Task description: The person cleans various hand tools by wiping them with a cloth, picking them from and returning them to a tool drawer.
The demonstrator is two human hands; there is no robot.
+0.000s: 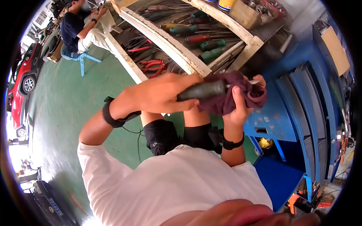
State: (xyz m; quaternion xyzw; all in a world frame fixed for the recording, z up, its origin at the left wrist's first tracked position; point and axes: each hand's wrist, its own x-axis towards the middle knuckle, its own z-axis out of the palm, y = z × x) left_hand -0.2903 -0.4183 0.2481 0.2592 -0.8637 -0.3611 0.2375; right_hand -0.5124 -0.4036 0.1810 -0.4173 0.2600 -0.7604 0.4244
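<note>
My left hand (162,92) is closed around the thick dark handle of a screwdriver (205,89), held roughly level in front of me. A dark purple cloth (230,101) is bunched around the far end of the tool, and my right hand (240,109) grips it there. The cloth hides most of the shaft; a small light-coloured bit shows near my right fingertips. Just beyond my hands is a worn wooden tray (162,41) with several screwdrivers (205,37) in its compartments. Red-handled pliers (154,66) lie in the nearer compartment.
Blue metal cabinets (271,120) stand close on my right, above a blue panel (279,177). A box of metal parts (245,15) sits behind the tray. At far left, a person (75,28) sits on a blue stool (82,58); a red car (26,81) is beyond.
</note>
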